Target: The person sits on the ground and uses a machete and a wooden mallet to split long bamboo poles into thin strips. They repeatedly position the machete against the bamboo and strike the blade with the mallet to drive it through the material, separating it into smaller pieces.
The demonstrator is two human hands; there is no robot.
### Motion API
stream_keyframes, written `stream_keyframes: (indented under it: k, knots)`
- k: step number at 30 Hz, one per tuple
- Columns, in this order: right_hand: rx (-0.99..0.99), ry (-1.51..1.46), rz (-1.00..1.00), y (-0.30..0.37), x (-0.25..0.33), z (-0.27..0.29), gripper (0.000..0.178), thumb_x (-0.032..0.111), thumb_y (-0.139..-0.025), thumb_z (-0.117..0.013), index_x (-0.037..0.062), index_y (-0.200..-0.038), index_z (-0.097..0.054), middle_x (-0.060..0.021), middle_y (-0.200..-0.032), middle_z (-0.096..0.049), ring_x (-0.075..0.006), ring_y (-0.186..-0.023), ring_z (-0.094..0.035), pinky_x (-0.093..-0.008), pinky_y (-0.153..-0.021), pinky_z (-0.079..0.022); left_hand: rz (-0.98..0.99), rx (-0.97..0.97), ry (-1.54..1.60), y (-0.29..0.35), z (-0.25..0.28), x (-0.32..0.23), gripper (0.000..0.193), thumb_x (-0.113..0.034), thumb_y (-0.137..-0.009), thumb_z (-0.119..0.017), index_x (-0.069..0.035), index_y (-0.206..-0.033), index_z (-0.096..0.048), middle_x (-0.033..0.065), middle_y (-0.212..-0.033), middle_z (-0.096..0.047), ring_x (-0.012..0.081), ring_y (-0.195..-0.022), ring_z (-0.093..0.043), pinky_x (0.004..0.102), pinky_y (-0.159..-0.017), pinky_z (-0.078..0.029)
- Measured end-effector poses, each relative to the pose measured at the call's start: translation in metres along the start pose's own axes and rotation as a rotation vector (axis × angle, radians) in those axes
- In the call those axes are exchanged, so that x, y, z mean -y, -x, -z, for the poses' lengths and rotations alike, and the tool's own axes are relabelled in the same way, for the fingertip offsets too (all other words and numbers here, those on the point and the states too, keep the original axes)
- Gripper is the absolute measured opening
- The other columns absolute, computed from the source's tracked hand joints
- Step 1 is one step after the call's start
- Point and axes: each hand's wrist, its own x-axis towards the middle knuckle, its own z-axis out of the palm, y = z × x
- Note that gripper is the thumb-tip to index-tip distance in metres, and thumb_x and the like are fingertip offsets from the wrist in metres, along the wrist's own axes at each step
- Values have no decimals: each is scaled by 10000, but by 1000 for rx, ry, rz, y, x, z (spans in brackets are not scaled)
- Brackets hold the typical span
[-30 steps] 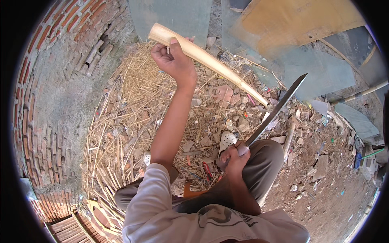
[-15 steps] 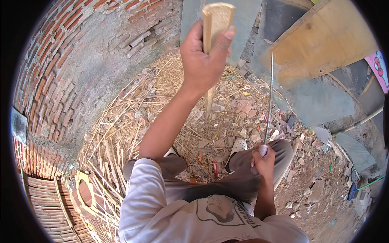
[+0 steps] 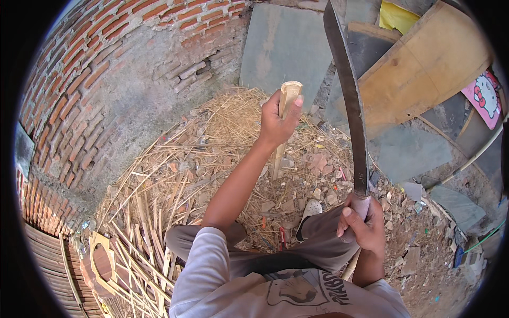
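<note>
My left hand is wrapped round a split piece of bamboo, held out in front of me. Its pale cut end points up and away, and its lower part reaches down toward the littered ground. In my right hand, by my right knee, is the light handle of a machete. The long dark blade stands up and away from me, its broad side showing and its tip near the top of the view. Blade and bamboo are apart.
Straw, stone chips and shavings cover the ground. Bamboo strips lie in a heap at my left, near a brick wall. Grey sheets and a brown wooden board lie ahead and to the right. A white sandal shows below.
The bamboo and my left hand have come lower and nearer the ground. My right hand has risen slightly, and the machete has turned from edge-on to show its broad side.
</note>
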Motion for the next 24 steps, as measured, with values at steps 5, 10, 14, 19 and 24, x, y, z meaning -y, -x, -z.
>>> stream_keyframes:
  k: [5,10,14,19,24]
  knots:
    - [108,27,-84,-3,4,-21,137,90,-926,-640,36,-914,-515,8,-627,-535,-48,-459,-510,-223,-397,-379,-38,55,199,-2,9,25,453,-452,-914,-648,-10,-974,-567,-2,-665,-539,54,-533,-499,217,-490,-431]
    - [82,111,-87,-5,4,-38,142,105,-917,-649,36,-907,-525,14,-620,-525,-45,-459,-509,-226,-396,-376,-111,49,207,1,7,24,590,-583,-961,-458,-2,-984,-560,23,-672,-534,67,-536,-486,219,-484,-413]
    - [75,154,-138,-7,-7,-43,155,111,-906,-659,32,-886,-526,15,-612,-522,-51,-460,-516,-233,-401,-383,-112,40,172,3,14,23,623,-600,-983,-375,-5,-952,-558,28,-668,-535,72,-534,-491,223,-480,-415]
    - [77,184,-140,-6,-18,-45,169,112,-901,-660,27,-857,-521,15,-607,-521,-57,-458,-520,-246,-404,-386,-118,0,95,5,16,18,622,-591,-994,-347,-11,-901,-552,43,-665,-551,82,-531,-513,230,-475,-430]
    - [111,182,-90,-12,-24,-46,172,118,-899,-662,24,-850,-527,19,-606,-521,-53,-467,-509,-249,-417,-386,-87,26,43,6,29,23,652,-599,-994,-341,19,-1051,-541,72,-797,-601,124,-702,-580,274,-639,-481]
